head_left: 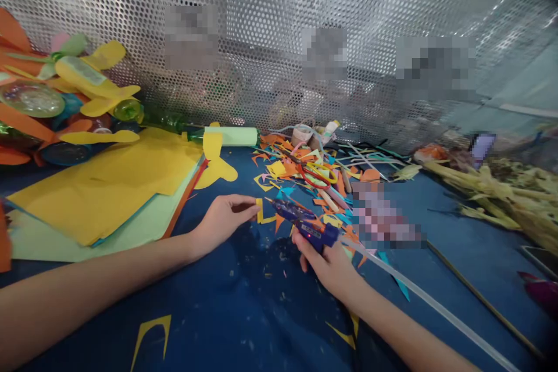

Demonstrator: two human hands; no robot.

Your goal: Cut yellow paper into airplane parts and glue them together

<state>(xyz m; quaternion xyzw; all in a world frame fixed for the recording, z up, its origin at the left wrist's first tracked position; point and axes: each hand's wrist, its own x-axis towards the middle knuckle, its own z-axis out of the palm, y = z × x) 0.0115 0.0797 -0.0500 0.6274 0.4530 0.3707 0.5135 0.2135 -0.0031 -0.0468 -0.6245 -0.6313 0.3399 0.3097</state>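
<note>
- head view: left hand [224,221] near the middle, thumb and fingertips pinched together on a small yellow paper strip [260,209]
- right hand [326,264] to the right, fingers wrapped around the grip of a blue glue gun [300,222], small red light showing on its side
- gun nozzle points left, just beside the strip; can't tell if it touches
- yellow strip sits between both hands, left of the nozzle
- gun holds a long translucent glue stick [394,272], running out of its rear toward the near right
- far middle: green bottle [258,136] on its side, pale green paper [231,136] wrapped around it; contents can't be told
- yellow petal-shaped paper [213,165] overlaps that bottle's left part, lower lobes toward near side
- far left: heap of plastic bottles [32,99] with orange, yellow and green paper petals, one bottle wrapped in yellow; insides unclear
- left: stacked yellow sheets [113,174] over a pale green sheet [52,241]
- far right of middle: pile of paper scraps [279,170], red-handled scissors [311,180] on it
- far right: dry husks [475,183]
- all on a dark blue table [244,314], yellow cut-offs [165,325] at near left
</note>
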